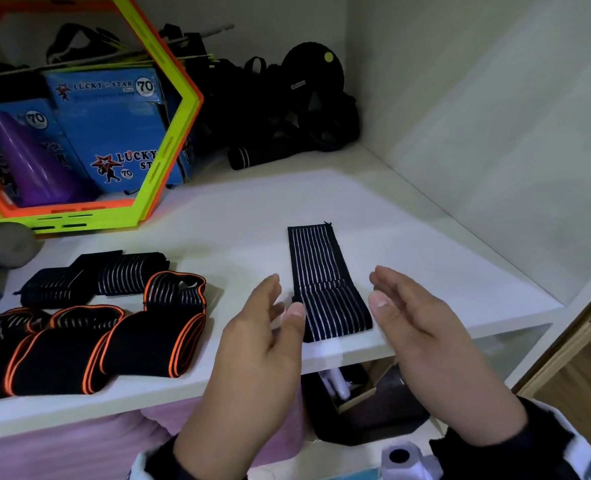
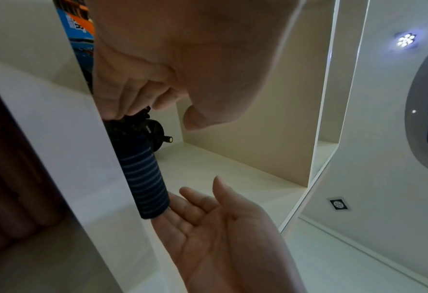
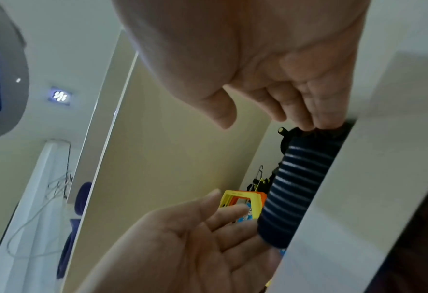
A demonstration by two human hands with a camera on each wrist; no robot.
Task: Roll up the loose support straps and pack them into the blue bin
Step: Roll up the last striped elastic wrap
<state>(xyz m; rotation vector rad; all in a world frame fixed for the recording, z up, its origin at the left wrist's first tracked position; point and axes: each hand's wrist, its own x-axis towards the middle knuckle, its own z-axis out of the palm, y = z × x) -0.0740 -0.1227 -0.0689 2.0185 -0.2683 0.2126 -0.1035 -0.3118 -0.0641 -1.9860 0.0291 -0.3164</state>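
Observation:
A black support strap with white stripes [image 1: 316,258] lies on the white shelf [image 1: 425,271], its near end rolled into a short cylinder [image 1: 337,311]. My left hand [image 1: 283,299] stands at the roll's left end and my right hand [image 1: 379,287] at its right end, palms facing each other. In the left wrist view the roll [image 2: 144,178] shows my left fingers [image 2: 122,103] touching one end. In the right wrist view my right fingers [image 3: 316,115] touch the other end of the roll [image 3: 298,188]. Neither hand curls round it.
Several loose straps lie at the left: black ones edged in orange [image 1: 79,351] and striped ones [image 1: 96,275]. Green and orange hexagon rings [image 1: 173,150], blue boxes [image 1: 114,126] and black gear [image 1: 287,109] fill the back. The shelf's front edge [image 1: 356,353] runs just below my hands.

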